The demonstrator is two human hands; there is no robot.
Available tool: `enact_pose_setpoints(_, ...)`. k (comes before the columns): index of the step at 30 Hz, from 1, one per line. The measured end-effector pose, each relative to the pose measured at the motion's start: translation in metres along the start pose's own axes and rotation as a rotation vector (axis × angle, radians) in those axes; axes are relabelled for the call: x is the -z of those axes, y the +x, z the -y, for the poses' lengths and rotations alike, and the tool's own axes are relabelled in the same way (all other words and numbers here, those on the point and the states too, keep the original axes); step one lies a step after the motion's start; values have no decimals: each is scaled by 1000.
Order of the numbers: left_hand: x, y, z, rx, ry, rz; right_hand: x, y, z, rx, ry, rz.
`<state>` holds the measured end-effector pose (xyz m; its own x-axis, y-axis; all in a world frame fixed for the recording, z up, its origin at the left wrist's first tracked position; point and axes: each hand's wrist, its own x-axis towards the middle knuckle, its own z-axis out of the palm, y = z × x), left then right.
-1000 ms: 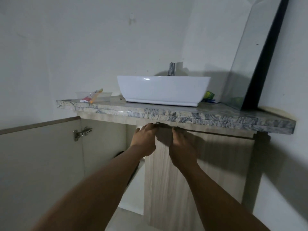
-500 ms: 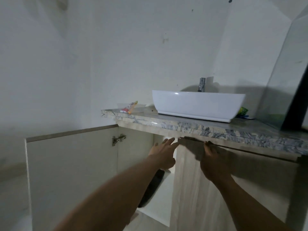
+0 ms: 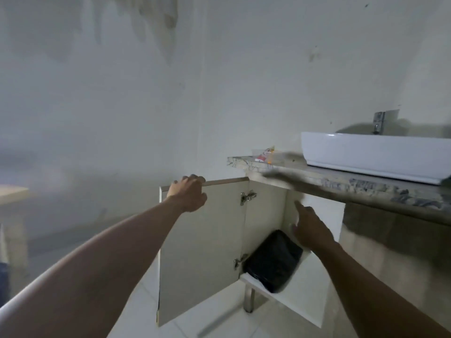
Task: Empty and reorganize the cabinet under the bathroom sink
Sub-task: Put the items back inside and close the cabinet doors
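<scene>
Left hand (image 3: 189, 192) grips beige door (image 3: 207, 252) top; right hand (image 3: 310, 228) spread; crinkled black bag (image 3: 273, 261) inside.

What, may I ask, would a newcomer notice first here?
The open cabinet door stands at centre, its top edge gripped by the left hand. Inside, a black bag lies on the cabinet floor, the right hand poised above it. A white basin sits on the counter at right.
</scene>
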<state>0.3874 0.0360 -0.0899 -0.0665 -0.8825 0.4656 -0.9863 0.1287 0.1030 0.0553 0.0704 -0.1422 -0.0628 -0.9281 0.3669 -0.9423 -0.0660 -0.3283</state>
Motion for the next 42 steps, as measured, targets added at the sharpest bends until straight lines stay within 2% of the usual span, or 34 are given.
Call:
enact_pose_setpoints(4,16,-3,67,151,-80,-27,-51,-5,136,217,167,45)
enact_pose_setpoints(8,16,3,115,237,-305,35,-89,-2,234,361,261,122)
enact_pose_setpoints(12,14,0,124,277,-613,129,-105,-1,289,402,258,181)
enact_pose_setpoints(16,10,-1,128,308,-768,110,-118,1,310,435,288,163)
enact_pose_setpoints(21,12,-4,115,248,-861,84,-116,-9,292,329,375,76)
enact_pose_setpoints(28,17,-19,31,95,-812,171,-81,-29,225,157,437,-187)
enact_pose_setpoints(32,15,-23,-24,-49,-790,188,-50,-43,173,148,399,-203)
enact_pose_setpoints(38,2,-34,-114,-356,-627,243,-7,-51,85,-49,303,-226)
enact_pose_setpoints(42,-12,-38,-159,-426,-631,259,0,-49,45,-113,324,-271)
